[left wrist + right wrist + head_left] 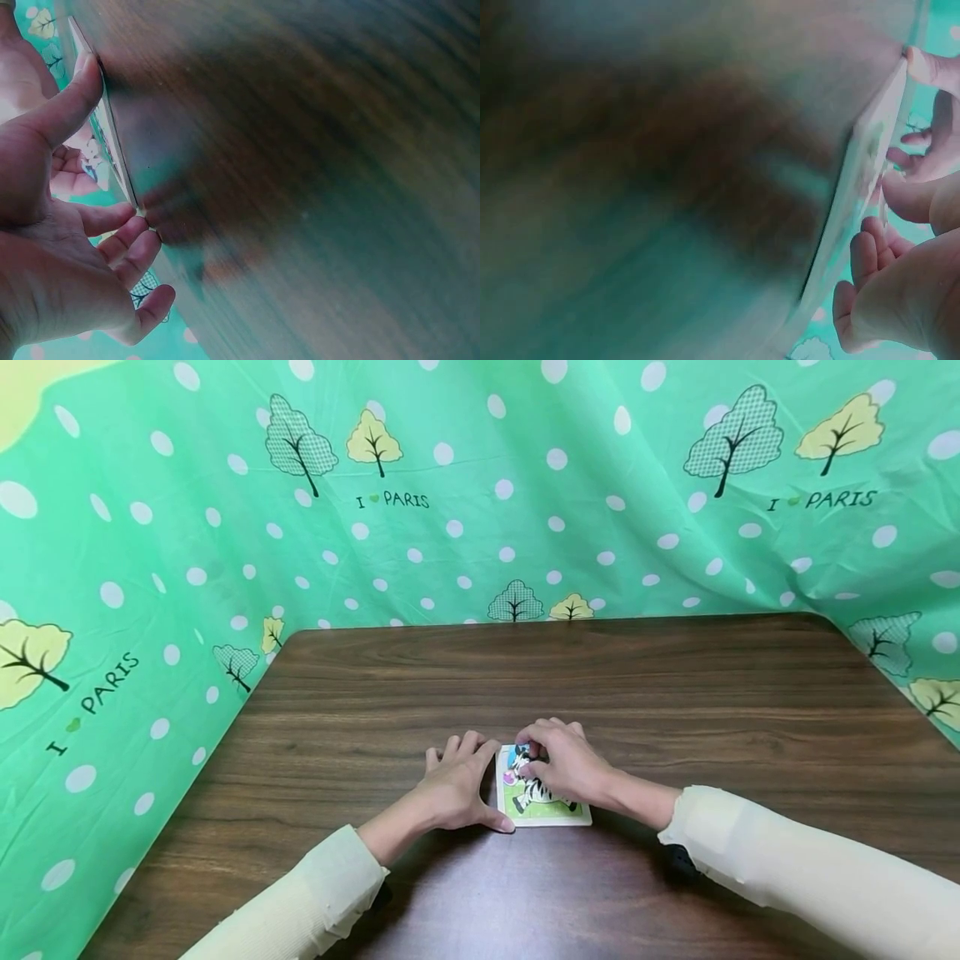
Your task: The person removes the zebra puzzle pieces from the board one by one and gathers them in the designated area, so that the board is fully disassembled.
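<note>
A small square jigsaw puzzle (551, 822) with a white border lies on the wooden table, showing a zebra on green grass. My left hand (453, 789) is spread along its left side, the thumb on the near left corner and the index fingertip at the far left corner. My right hand (576, 767) reaches over the puzzle from the right. Its thumb and curled index finger pinch a puzzle piece (517, 758) at the zebra's head. In the right wrist view the puzzle (866, 150) appears edge-on, and the right hand (900, 277) covers part of it.
The dark wooden table (375, 693) stretches out on all sides of the puzzle. A green dotted cloth (465, 552) with printed trees hangs behind the table and along its left and right sides.
</note>
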A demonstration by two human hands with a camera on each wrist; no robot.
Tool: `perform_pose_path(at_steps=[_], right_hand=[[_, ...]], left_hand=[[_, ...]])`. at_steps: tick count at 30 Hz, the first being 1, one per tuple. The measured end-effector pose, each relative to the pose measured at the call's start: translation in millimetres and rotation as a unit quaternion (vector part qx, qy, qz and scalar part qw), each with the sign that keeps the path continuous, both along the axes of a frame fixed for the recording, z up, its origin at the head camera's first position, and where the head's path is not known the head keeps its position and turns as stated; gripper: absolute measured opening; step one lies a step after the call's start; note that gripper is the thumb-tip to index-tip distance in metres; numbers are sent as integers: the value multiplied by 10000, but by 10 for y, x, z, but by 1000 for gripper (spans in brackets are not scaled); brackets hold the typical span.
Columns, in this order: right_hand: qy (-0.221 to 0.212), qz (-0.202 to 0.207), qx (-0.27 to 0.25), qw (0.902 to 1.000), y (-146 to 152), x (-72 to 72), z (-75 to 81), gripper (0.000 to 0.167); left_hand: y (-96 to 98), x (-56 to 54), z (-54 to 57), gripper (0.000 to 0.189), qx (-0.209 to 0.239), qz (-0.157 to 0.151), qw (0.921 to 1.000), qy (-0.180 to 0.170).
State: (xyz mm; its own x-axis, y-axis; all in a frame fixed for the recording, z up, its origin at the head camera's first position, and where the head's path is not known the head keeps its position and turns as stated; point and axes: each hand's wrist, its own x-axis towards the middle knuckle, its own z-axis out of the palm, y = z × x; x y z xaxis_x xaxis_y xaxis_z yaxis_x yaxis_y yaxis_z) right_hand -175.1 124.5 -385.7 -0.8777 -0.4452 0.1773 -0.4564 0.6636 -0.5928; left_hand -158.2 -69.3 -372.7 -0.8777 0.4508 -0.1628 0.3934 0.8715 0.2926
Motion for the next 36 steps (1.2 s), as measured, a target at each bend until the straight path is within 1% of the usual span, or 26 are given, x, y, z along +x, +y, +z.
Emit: perform_pose_path(at_steps=[7, 11, 16, 20, 25, 30, 36], right_hand=[[-352, -79, -353, 9987, 158, -47, 152, 30], [-423, -186, -519, 9976, 281, -73, 203, 29], [-474, -316, -521, 9970, 443, -101, 240, 26], [-541, -446, -473, 9964, 597, -134, 241, 26], [-663, -568, -387, 9954, 790, -176, 203, 25], [-718, -594, -233, 9954, 922, -177, 174, 25], [-762, -512, -83, 9957, 1044, -184, 115, 25]], left_hand=[[1, -3, -5, 98, 43, -1, 10000, 27], [1, -7, -15, 98, 23, 13, 10000, 65], [5, -4, -17, 98, 1, 12, 10000, 92], [10, 2, -14, 98, -28, 11, 9999, 103], [8, 7, -16, 98, -31, 6, 9999, 121], [6, 10, -23, 98, -28, -16, 9999, 141], [17, 8, -15, 98, -26, 15, 9999, 104]])
